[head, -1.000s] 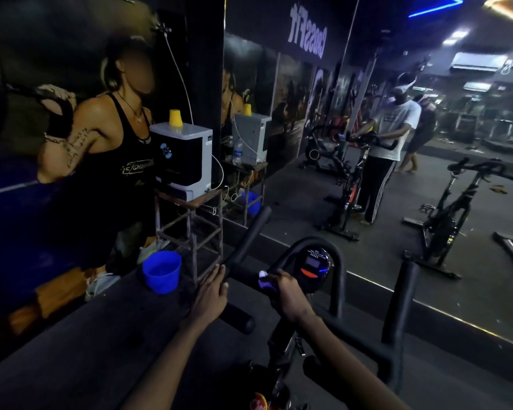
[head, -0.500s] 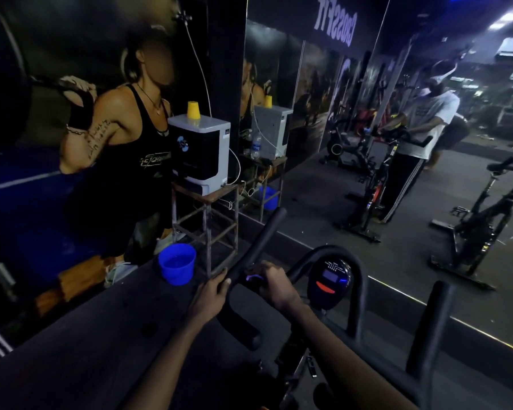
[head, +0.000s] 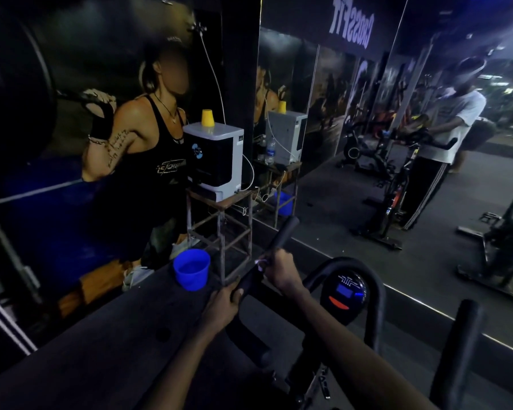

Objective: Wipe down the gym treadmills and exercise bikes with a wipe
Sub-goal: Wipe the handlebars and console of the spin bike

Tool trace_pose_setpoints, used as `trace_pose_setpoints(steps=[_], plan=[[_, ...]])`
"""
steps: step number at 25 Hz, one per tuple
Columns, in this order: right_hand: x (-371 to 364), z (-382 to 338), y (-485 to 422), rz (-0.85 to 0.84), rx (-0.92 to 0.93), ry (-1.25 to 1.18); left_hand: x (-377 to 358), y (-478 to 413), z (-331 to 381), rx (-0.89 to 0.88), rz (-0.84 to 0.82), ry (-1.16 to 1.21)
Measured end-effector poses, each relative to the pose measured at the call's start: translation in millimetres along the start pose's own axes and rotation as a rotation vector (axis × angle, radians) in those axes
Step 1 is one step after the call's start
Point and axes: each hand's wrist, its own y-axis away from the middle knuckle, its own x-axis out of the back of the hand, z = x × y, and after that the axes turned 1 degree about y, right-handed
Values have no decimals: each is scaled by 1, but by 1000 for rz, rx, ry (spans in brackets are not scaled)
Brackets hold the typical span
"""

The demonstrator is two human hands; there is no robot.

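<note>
I stand over a black exercise bike whose left handlebar (head: 283, 230) rises toward the mirror. My right hand (head: 282, 269) is wrapped round that bar with a pale wipe (head: 261, 261) bunched under the fingers, only a small edge of it showing. My left hand (head: 222, 304) grips the same bar lower down, near its bend. The bike's round console (head: 345, 295) with a lit blue screen sits just right of my right wrist. The right handlebar (head: 453, 350) stands untouched at the lower right.
A blue bucket (head: 191, 269) stands on the floor left of the bar. Behind it a metal stand (head: 219, 220) carries a grey-and-black water purifier (head: 214, 156) with a yellow cup on top. A wall mirror ahead reflects me and other bikes (head: 507, 229).
My right hand with the wipe has slid from beside the console up the left handlebar. My left hand kept its grip lower on the bar. My view has swung left.
</note>
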Motion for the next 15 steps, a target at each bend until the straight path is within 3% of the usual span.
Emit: trace_pose_setpoints(steps=[3,8,15], plan=[[10,6,-11,59,49,57,-5,-8,9,45,-8,-14],[0,10,0,-119,242,202,-12,-12,20,44,-24,46],[5,6,-28,-110,225,365,-7,-8,18,13,-5,120]])
